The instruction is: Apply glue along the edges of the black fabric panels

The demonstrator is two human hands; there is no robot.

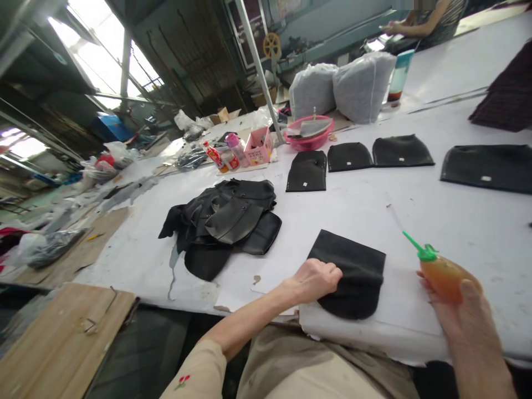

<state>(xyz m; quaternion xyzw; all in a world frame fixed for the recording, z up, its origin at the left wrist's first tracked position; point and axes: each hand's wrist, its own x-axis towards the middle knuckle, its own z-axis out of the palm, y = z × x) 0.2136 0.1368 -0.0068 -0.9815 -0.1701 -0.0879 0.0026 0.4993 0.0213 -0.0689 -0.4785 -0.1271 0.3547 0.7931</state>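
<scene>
My left hand (319, 279) is closed on the left side of a black leather-like piece (359, 277) with a rounded lower edge, lying at the front of the white table. In my right hand (461, 310) is a squeeze bottle (446, 277) of amber liquid, its green nozzle pointing up and to the left, to the right of that piece. A heap of similar black pieces (236, 219) lies left of my left hand. Beyond my hands, several flat black pieces with small white labels, such as one piece (307, 173), are laid in a row.
A pink basket (307, 141), a pink box (258, 147) and small bottles (216, 157) stand farther back by a metal pole (264, 77). Behind are two wrapped grey bundles (361, 88) and a tumbler (401, 77). A person's arm (419, 27) shows at the top right.
</scene>
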